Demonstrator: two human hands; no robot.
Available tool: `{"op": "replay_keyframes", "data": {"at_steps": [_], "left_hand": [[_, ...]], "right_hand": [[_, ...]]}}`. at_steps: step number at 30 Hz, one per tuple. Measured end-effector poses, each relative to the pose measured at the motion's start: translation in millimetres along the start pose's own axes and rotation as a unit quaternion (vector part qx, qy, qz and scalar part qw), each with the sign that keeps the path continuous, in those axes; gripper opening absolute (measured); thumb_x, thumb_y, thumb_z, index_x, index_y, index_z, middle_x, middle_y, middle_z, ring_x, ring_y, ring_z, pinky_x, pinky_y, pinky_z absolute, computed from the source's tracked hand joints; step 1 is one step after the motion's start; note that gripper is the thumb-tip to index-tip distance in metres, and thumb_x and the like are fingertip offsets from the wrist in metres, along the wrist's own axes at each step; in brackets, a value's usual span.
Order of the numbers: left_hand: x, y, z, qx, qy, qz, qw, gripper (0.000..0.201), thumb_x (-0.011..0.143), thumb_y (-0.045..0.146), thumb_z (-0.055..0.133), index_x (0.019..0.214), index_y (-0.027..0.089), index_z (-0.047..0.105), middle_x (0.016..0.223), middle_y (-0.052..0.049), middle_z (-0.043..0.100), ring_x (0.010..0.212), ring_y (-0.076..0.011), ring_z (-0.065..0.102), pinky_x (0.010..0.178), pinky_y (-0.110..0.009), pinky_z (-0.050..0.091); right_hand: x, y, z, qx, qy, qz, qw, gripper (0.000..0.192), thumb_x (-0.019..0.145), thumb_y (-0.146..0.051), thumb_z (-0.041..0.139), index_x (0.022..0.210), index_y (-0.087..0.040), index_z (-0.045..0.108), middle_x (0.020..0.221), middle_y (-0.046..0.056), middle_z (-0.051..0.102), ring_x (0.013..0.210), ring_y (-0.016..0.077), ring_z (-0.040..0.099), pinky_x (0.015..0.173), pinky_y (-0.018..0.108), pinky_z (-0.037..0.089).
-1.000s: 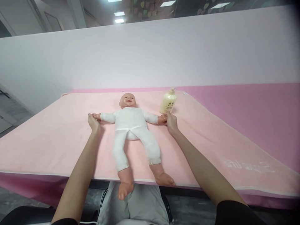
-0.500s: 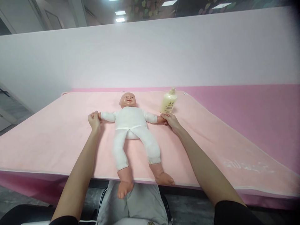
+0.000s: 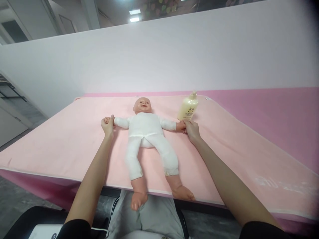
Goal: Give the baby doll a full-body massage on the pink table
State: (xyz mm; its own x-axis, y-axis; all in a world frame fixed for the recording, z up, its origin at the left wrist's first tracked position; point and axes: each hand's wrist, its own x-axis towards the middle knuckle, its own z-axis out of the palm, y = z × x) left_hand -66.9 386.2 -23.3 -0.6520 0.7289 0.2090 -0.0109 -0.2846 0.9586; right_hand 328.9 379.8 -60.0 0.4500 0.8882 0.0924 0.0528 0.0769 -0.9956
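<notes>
A baby doll (image 3: pixel 146 127) in a white suit lies on its back on a pale pink blanket (image 3: pixel 62 142), arms spread wide, bare feet hanging over the near edge. My left hand (image 3: pixel 108 125) grips the doll's hand on the left side. My right hand (image 3: pixel 191 128) holds the doll's other hand on the right. A cream pump bottle (image 3: pixel 188 108) stands upright just behind my right hand, close to the doll's arm.
The blanket covers a darker pink table (image 3: pixel 274 113) that runs on to the right. A white partition wall (image 3: pixel 159 59) rises behind it. My grey-trousered lap (image 3: pixel 147 219) sits under the table edge, and a white device (image 3: pixel 47 230) lies at the lower left.
The view has shifted left, so everything sits further right in the frame. Both hands keep hold of the doll's hands; my right hand has closed more firmly around its one.
</notes>
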Motion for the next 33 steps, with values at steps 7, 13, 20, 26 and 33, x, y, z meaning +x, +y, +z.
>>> {"op": "replay_keyframes", "data": {"at_steps": [7, 13, 20, 26, 33], "left_hand": [[12, -18, -4.6, 0.028, -0.014, -0.024, 0.999, 0.032, 0.085, 0.048, 0.054, 0.078, 0.016, 0.051, 0.065, 0.001, 0.054, 0.046, -0.011, 0.052, 0.042, -0.023, 0.045], [13, -20, -7.1, 0.066, -0.014, -0.003, 0.998, 0.036, 0.089, 0.048, 0.046, 0.071, 0.017, 0.051, 0.054, 0.001, 0.054, 0.04, -0.014, 0.053, 0.041, -0.026, 0.046], [15, -22, -6.9, 0.068, -0.011, -0.003, 0.998, 0.036, 0.088, 0.048, 0.046, 0.071, 0.017, 0.051, 0.053, 0.001, 0.054, 0.04, -0.0139, 0.053, 0.041, -0.025, 0.046], [16, -24, -7.4, 0.063, -0.014, -0.002, 0.998, 0.036, 0.087, 0.047, 0.046, 0.069, 0.017, 0.051, 0.052, 0.001, 0.053, 0.04, -0.0142, 0.053, 0.041, -0.026, 0.046], [14, -21, -7.1, 0.07, -0.018, 0.0, 0.997, 0.037, 0.088, 0.048, 0.045, 0.069, 0.017, 0.05, 0.051, 0.001, 0.053, 0.039, -0.014, 0.052, 0.04, -0.025, 0.045]], "right_hand": [[-3, -2, 1, -0.02, 0.013, 0.004, 1.0, 0.018, 0.068, -0.035, 0.055, 0.069, -0.018, 0.059, 0.043, -0.005, 0.048, 0.032, 0.0123, 0.041, 0.036, 0.028, 0.036], [-4, -4, 1, -0.037, 0.022, 0.007, 0.999, 0.018, 0.069, -0.034, 0.055, 0.072, -0.017, 0.061, 0.046, -0.004, 0.05, 0.035, 0.0127, 0.044, 0.036, 0.027, 0.037], [-4, -3, 0, -0.031, 0.014, 0.004, 0.999, 0.018, 0.071, -0.033, 0.055, 0.071, -0.016, 0.061, 0.049, -0.004, 0.051, 0.036, 0.0109, 0.044, 0.036, 0.024, 0.038], [-4, 0, -1, -0.05, 0.018, -0.004, 0.999, 0.02, 0.072, -0.035, 0.055, 0.073, -0.016, 0.062, 0.049, -0.003, 0.051, 0.037, 0.0111, 0.044, 0.038, 0.025, 0.039], [-3, -1, 0, -0.046, 0.016, -0.004, 0.999, 0.018, 0.071, -0.035, 0.054, 0.07, -0.017, 0.059, 0.05, -0.003, 0.05, 0.036, 0.0115, 0.044, 0.037, 0.026, 0.039]]}}
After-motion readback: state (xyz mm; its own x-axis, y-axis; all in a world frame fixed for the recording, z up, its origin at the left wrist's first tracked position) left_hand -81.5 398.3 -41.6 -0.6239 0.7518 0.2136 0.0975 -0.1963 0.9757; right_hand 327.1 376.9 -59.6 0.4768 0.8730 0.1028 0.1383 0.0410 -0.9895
